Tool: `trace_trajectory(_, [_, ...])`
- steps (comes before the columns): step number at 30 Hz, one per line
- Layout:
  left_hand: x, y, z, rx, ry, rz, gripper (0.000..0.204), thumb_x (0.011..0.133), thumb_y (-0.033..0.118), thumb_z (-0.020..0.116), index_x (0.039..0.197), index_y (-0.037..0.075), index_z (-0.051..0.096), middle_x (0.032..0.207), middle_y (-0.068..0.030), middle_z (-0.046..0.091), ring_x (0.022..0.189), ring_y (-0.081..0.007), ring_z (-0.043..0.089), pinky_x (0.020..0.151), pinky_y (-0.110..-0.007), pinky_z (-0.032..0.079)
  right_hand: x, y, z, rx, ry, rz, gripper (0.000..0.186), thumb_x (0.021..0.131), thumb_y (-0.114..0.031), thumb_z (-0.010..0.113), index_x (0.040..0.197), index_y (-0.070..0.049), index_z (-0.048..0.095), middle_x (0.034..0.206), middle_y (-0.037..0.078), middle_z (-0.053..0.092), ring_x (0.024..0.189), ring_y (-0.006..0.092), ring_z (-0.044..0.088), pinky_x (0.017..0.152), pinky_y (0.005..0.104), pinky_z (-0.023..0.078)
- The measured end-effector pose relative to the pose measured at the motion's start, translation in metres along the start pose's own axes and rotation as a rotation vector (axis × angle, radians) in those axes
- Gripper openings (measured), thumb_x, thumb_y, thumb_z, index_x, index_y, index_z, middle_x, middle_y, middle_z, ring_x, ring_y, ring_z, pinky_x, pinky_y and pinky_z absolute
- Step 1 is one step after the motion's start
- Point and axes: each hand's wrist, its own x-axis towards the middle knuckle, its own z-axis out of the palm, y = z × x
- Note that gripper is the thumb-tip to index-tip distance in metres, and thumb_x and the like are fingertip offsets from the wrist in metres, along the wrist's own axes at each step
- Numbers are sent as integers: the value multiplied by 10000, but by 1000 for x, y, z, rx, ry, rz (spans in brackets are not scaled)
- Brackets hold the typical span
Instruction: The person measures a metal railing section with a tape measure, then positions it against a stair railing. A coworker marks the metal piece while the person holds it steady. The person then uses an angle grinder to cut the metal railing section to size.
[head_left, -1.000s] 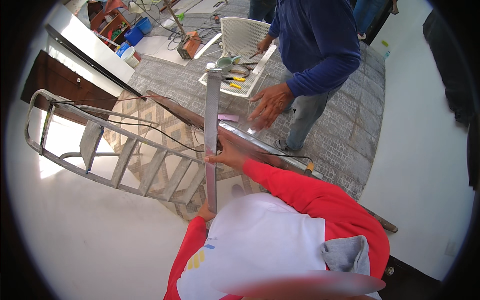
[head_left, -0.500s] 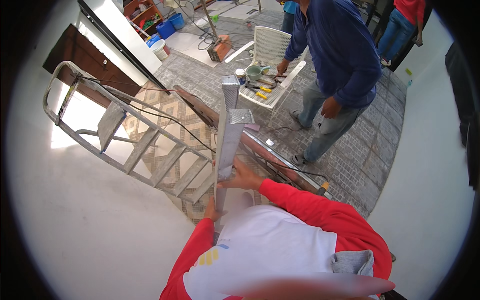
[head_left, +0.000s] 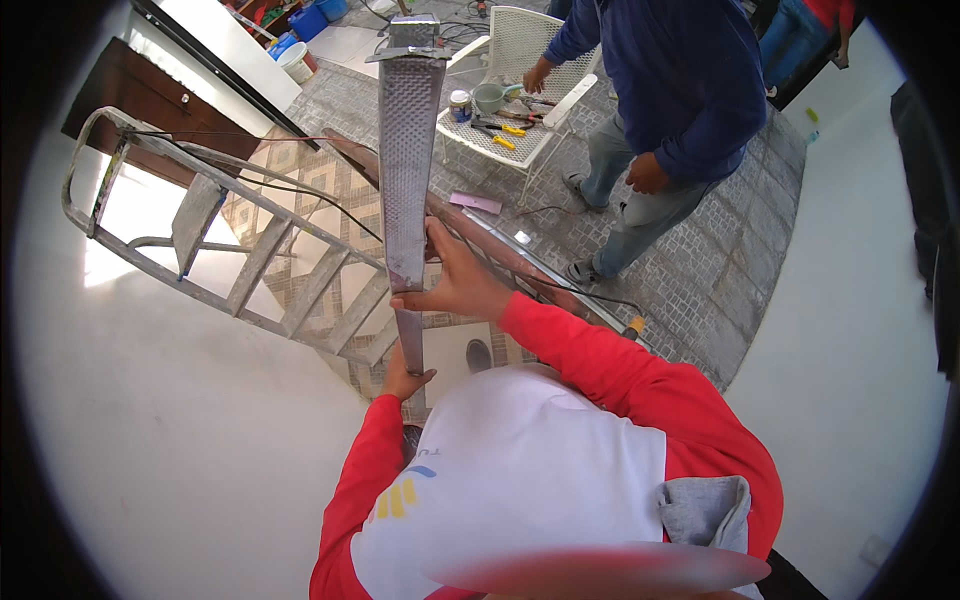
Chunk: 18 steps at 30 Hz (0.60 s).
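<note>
White wall at left, tiled floor point(head_left: 700, 270) below, stepladder point(head_left: 250, 260) leaning between. Long perforated metal channel point(head_left: 408, 160) upright at centre. Right hand point(head_left: 455, 285) clamped on its lower part; left hand point(head_left: 403, 380) gripping bottom end.

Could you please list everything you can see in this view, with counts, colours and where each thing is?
metal channel: one, grey, perforated, upright at centre
ladder: one, grey metal, left, leaning at the white wall
chair: one, white mesh, top centre
hand tools: several, yellow-handled, on the chair seat
cup: one, green, on the chair
co-worker: one, blue top, jeans, beside the chair
left hand: grip on the channel's lower end
right hand: grip on the channel, higher up
</note>
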Motion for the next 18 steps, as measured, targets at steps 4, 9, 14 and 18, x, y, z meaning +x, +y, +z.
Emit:
trace_trajectory(4, [1, 11, -5, 13, -136, -42, 949, 654, 214, 919, 1452, 54, 431, 1391, -195, 535, 1302, -377, 527, 1076, -443, 442, -4, -6, -5, 0, 106, 21, 925, 705, -417, 939, 1371, -30, 427, 1237, 143, 584, 1141, 259, 630, 983, 418, 527])
trace_trajectory(9, [-9, 36, -19, -63, -202, 76, 882, 666, 209, 904, 1423, 71, 473, 1346, -191, 573, 1270, -392, 547, 1063, -447, 454, -27, 4, -26, 58, 238, 116, 895, 737, -374, 925, 1394, -24, 428, 1249, 147, 610, 1135, 246, 639, 991, 414, 530])
trace_trajectory(14, [-19, 62, -28, -39, -60, 203, 878, 655, 166, 886, 1430, 82, 482, 1345, -177, 585, 1273, -378, 553, 1080, -439, 445, -81, -19, -55, -168, 182, -31, 817, 714, -243, 924, 1378, -21, 501, 1268, 117, 641, 1135, 235, 625, 997, 418, 510])
trace_trajectory(18, [-28, 74, -38, 30, 135, 215, 920, 642, 106, 860, 1460, 77, 441, 1459, -189, 503, 1329, -381, 512, 1107, -428, 434, -114, -50, -48, 81, 371, -37, 1050, 745, -543, 894, 1492, -54, 341, 1404, 219, 501, 1297, 357, 547, 1031, 493, 540])
